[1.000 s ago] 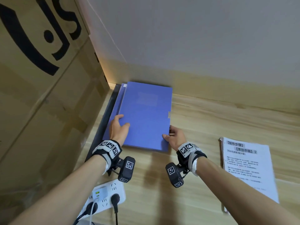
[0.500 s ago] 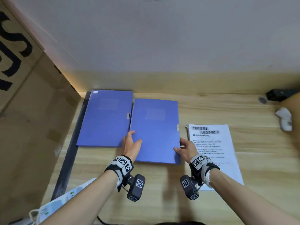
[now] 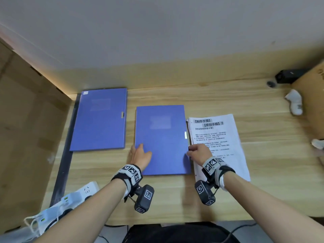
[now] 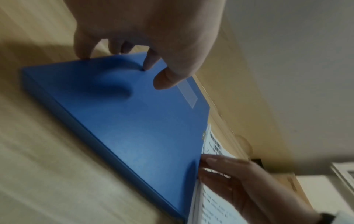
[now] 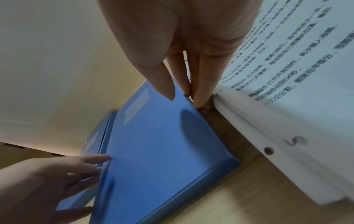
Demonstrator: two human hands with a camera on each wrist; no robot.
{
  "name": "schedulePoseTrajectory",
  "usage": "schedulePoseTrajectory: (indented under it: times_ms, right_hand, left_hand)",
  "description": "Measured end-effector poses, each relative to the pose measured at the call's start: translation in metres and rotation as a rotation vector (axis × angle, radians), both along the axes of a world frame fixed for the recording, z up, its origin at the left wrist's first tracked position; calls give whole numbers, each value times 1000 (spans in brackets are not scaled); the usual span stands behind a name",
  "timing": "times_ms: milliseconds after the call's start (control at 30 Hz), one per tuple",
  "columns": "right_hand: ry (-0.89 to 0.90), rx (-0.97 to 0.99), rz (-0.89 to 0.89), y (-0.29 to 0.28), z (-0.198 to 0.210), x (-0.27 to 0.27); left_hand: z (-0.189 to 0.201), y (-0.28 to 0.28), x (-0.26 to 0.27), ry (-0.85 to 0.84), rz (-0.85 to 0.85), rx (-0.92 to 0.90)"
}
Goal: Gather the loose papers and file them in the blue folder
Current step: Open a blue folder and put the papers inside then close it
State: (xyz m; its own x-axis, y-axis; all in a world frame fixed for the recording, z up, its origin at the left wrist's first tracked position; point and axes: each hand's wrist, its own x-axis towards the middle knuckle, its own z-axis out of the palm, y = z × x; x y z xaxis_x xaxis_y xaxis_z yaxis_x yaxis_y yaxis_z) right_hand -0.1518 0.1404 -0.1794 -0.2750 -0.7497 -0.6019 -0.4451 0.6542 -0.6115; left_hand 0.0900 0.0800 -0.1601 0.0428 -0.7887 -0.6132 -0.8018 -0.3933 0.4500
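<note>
Two closed blue folders lie on the wooden table [image 3: 175, 199]. One blue folder [image 3: 161, 139] [image 4: 134, 128] [image 5: 162, 151] sits mid-table, flat between my hands. My left hand [image 3: 140, 155] [image 4: 122, 63] [image 5: 67, 174] holds its left edge, thumb on the cover. My right hand [image 3: 198, 151] [image 5: 182, 84] [image 4: 229, 174] holds its right edge, thumb on top and fingers down the side. A stack of printed papers [image 3: 215, 137] [image 5: 296, 75] [image 4: 212, 145] lies just right of it, close to the right hand. The second blue folder [image 3: 100, 120] lies at the far left.
A large cardboard box [image 3: 26, 128] walls the left side, and a white power strip [image 3: 73, 195] with plugs lies at the front left. At the back right are a black device [image 3: 289, 76], a white object [image 3: 294, 102] and another cardboard box [image 3: 313, 102]. The wall runs behind.
Both hands have carried the upper folder off the other one and to the right, setting it beside the papers. The head view has swung right.
</note>
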Motion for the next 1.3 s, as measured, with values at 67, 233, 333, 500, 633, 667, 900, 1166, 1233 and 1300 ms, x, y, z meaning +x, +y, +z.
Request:
schedulePoseTrajectory:
  times_ms: [67,233,333,500,633,667,900,1166,1233,1300]
  right_hand:
    - [-56,-38,-82,0,-1,-7]
    - [-151,-174,-219,5,1,-30]
    - [-162,-187,-267,13,2,-46]
    - [-143,-178,-267,29,-6,-66]
    - [-107,-162,-244,38,-18,-75]
    - [-99,-157,-234,40,-19,-76]
    - [-103,-134,-207,43,-13,-77]
    - [-74,-180,-104,11,17,-61]
    - [-64,-178,-73,0,22,-53]
    - [-40,-179,-19,-12,23,-45]
  left_hand:
    - [4,-4,-15,-113,-169,-20]
    - [13,-4,-71,-256,-548,-41]
    - [11,0,-103,-383,-672,-17]
    - [-6,-11,-131,-471,-721,48]
    - [-14,-18,-146,-447,-637,97]
    - [-15,-17,-149,-443,-619,93]
    - [-11,-19,-140,-331,-524,25]
    - [36,-24,-111,41,-230,197]
    - [51,-27,-101,147,-183,238]
    - [71,-34,-89,225,-141,298]
